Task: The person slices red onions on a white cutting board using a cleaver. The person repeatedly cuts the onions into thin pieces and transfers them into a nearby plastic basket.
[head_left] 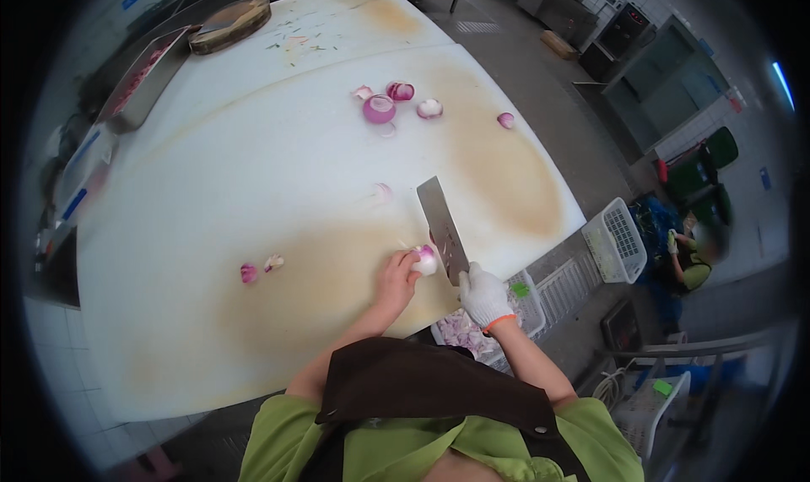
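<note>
My bare left hand (395, 281) rests near the front edge of the white cutting surface (253, 161), its fingers closed on a peeled piece of red onion (426, 262). In a white glove with an orange cuff, my right hand (484, 297) grips the handle of a cleaver (442, 229). The broad blade stands just right of the onion piece, with small bits stuck to it. Whether the edge touches the onion, I cannot tell. Farther back lie a whole-looking red onion (380, 109), a cut red onion (400, 91) and a pale piece (429, 109).
Below the front edge sits a white basket (533, 309) with chopped onion (460, 332). Onion scraps (248, 273) lie at left. A metal tray (152, 81) of reddish food and a round wooden board (229, 24) are far left. Another person (693, 258) works beside a white crate (616, 239).
</note>
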Action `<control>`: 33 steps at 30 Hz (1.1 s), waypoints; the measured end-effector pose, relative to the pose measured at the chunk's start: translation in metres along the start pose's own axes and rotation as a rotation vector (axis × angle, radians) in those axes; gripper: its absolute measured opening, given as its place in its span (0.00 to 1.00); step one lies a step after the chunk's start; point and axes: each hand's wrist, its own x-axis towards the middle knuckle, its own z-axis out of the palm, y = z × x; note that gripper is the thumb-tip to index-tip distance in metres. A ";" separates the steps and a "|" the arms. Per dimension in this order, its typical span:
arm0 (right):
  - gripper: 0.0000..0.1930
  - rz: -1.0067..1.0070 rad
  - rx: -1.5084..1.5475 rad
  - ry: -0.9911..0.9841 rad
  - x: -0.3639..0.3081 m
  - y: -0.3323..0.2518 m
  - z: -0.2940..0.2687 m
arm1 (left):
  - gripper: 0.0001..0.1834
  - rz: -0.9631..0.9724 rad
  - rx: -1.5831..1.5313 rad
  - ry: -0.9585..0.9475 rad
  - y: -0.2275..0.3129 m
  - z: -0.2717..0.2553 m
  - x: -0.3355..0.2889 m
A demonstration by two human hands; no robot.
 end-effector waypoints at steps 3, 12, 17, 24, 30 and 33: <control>0.16 -0.140 -0.080 -0.087 0.013 0.020 0.032 | 0.19 -0.004 -0.022 -0.027 0.000 0.000 -0.001; 0.16 -0.118 -0.087 -0.095 0.008 0.003 0.022 | 0.18 -0.052 -0.046 0.014 -0.002 0.001 -0.001; 0.15 -0.087 -0.111 -0.094 0.004 -0.008 0.020 | 0.18 -0.045 -0.062 0.068 0.001 0.003 -0.003; 0.14 -0.106 -0.090 0.007 -0.002 -0.025 0.001 | 0.18 -0.053 -0.077 0.084 -0.002 0.004 -0.005; 0.15 -0.120 -0.144 -0.098 0.003 -0.024 0.008 | 0.18 -0.040 -0.090 0.077 -0.006 0.004 -0.005; 0.15 -0.104 -0.111 -0.032 0.002 -0.021 0.014 | 0.18 -0.038 -0.093 0.091 -0.003 0.005 -0.006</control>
